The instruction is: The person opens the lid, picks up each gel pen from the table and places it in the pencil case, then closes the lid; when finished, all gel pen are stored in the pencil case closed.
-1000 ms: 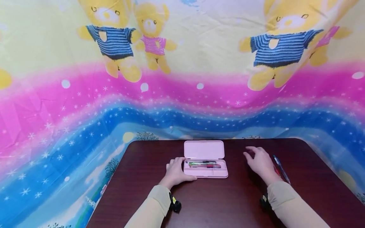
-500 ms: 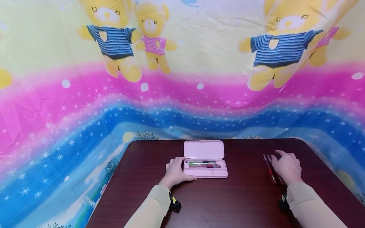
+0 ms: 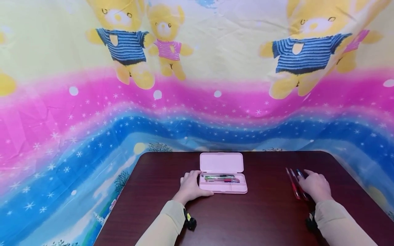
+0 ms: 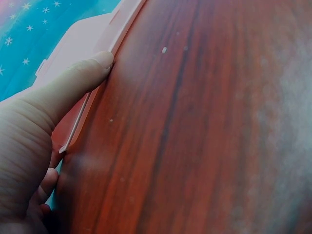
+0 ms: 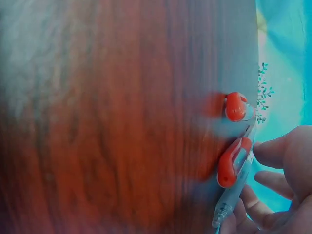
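Observation:
An open pink pencil case (image 3: 215, 191) lies on the table, its lid (image 3: 221, 162) folded back. Several pens (image 3: 219, 178) with green, red and dark parts rest in its rear compartment. My left hand (image 3: 191, 187) grips the case's left end; in the left wrist view the thumb (image 4: 83, 80) presses its front edge. My right hand (image 3: 316, 186) is beside two red pens (image 3: 293, 186) and over a blue-tipped pen (image 3: 300, 173). In the right wrist view its fingers reach a clear-bodied pen (image 5: 231, 195) beside red-ended pens (image 5: 236, 106); whether they pinch it is unclear.
The dark wooden table (image 3: 246, 218) has rounded far corners. A printed cloth (image 3: 197, 112) with bears and snowflakes hangs behind and along its sides. Each wrist carries a small black camera (image 3: 190, 221).
My right hand has moved right from beside the case side of the pens onto them, then slightly nearer. Two red pens have come into view. My left hand stays on the pencil case.

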Available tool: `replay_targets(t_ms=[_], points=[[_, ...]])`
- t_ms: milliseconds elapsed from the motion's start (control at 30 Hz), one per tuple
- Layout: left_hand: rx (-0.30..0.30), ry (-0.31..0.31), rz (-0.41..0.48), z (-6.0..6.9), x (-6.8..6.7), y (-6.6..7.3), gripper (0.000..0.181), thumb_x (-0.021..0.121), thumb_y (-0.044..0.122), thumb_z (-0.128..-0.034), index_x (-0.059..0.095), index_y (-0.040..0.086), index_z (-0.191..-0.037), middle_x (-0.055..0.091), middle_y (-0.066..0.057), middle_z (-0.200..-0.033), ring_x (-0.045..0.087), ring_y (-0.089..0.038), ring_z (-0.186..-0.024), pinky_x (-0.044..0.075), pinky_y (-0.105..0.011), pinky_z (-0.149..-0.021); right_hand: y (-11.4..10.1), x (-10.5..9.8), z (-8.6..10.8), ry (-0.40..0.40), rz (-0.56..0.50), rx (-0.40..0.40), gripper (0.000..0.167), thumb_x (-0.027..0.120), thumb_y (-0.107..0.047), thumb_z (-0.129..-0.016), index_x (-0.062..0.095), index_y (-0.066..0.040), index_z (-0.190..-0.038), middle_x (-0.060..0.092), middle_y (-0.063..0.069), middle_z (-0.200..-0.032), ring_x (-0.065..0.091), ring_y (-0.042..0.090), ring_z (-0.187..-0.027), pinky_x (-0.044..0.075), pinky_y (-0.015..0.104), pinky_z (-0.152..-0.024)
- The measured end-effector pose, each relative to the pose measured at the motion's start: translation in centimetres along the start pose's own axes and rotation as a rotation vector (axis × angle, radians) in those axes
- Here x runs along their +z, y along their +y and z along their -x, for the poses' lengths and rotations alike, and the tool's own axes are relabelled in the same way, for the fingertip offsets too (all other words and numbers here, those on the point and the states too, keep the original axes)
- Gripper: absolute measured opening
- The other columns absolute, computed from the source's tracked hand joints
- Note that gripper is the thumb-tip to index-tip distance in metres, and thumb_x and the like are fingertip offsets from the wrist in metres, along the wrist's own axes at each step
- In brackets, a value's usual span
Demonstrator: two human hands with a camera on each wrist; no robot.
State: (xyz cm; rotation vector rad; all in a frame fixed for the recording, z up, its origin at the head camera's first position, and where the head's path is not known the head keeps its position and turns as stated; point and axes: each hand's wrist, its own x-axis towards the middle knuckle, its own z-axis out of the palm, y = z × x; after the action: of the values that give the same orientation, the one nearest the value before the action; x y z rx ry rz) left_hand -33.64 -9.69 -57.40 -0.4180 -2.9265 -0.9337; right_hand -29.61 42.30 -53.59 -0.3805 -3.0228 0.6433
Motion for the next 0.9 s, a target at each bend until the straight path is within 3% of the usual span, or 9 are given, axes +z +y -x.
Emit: replay_targets(t_ms=[267,533,900], points=[[0.002,0.001,-0.002,0.00,0.07,0.01,0.109,0.097,0.072,-0.0644,0.059,0.018,-0.150,0.064,-0.005,-0.148,0.052,-0.027,-0.130,0.038,-0.052,-0.106,-0.10,0.04,-0.02,-0.043,-0.008,0.025,0.064,0.060,-0.026,-0.106,0.048,0.017,-0.152,0.049,0.051,-0.142,0.050,0.064,-0.122,0.045,0.076,-0.105],[0.004,0.002,-0.001,0.09,0.04,0.10,0.108,0.098,0.071,-0.0641,0.059,0.017,-0.150,0.064,-0.006,-0.148,0.052,-0.027,-0.131,0.038,-0.052,-0.105,-0.07,0.14,0.02,-0.075,-0.033,0.066,0.061,0.064,-0.018,-0.101,0.052,0.017,-0.149,0.055,0.048,-0.139,0.059,0.052,-0.105,0.054,0.065,-0.092],[0.004,0.008,-0.022,-0.04,0.37,-0.14,0.109,0.098,0.071,-0.0634,0.059,0.016,-0.149,0.065,-0.004,-0.148,0.053,-0.026,-0.130,0.039,-0.051,-0.105,-0.30,-0.03,0.21,0.011,-0.060,-0.001,0.056,0.064,-0.015,-0.099,0.057,0.014,-0.147,0.056,0.046,-0.143,0.059,0.059,-0.114,0.052,0.069,-0.093]])
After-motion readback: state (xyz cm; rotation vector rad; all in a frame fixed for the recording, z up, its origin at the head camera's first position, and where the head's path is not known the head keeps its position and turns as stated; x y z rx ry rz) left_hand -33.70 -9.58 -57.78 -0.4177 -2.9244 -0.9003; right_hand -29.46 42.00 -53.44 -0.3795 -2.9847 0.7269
